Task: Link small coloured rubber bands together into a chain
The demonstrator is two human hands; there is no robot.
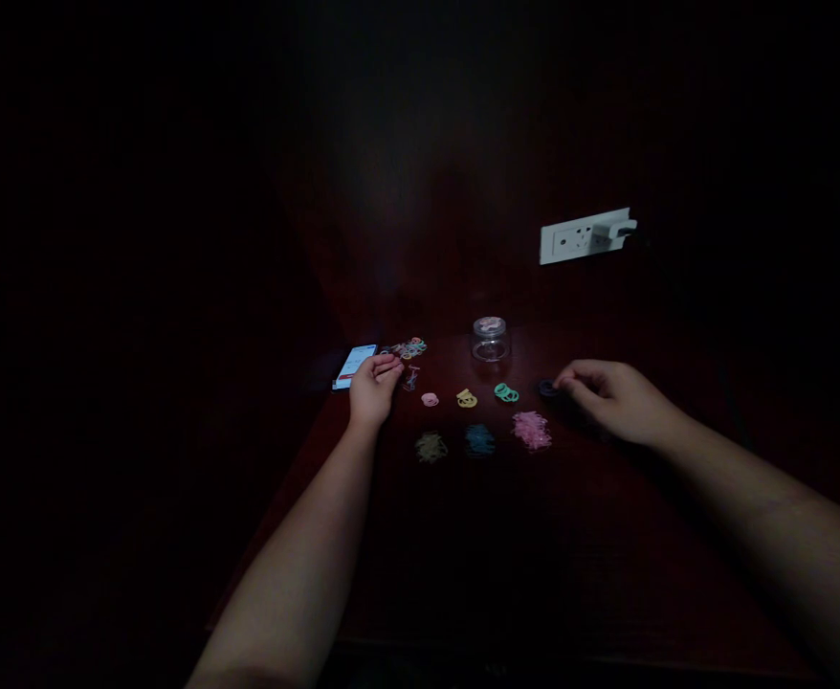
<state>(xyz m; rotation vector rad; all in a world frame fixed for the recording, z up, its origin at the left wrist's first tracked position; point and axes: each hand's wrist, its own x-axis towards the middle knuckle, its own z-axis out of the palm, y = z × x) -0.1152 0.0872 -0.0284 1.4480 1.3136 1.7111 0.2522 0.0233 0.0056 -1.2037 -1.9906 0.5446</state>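
Small coloured hair bands lie sorted in little heaps on a dark red table [506,536]. My left hand [372,385] rests with curled fingers beside a mixed heap of bands [408,347]; what its fingertips pinch is too small to name. My right hand [610,395] pinches at a dark blue heap [547,388]. Between the hands sit a pink heap [430,399], a yellow heap [467,398] and a green heap [506,392]. Nearer to me lie an olive pile [431,446], a blue pile [478,439] and a pink pile [532,430].
A clear glass jar [490,339] stands at the back of the table. A lit phone [354,366] lies left of my left hand. A white wall socket [586,235] with a plug in it sits on the dark wall. The room is very dim.
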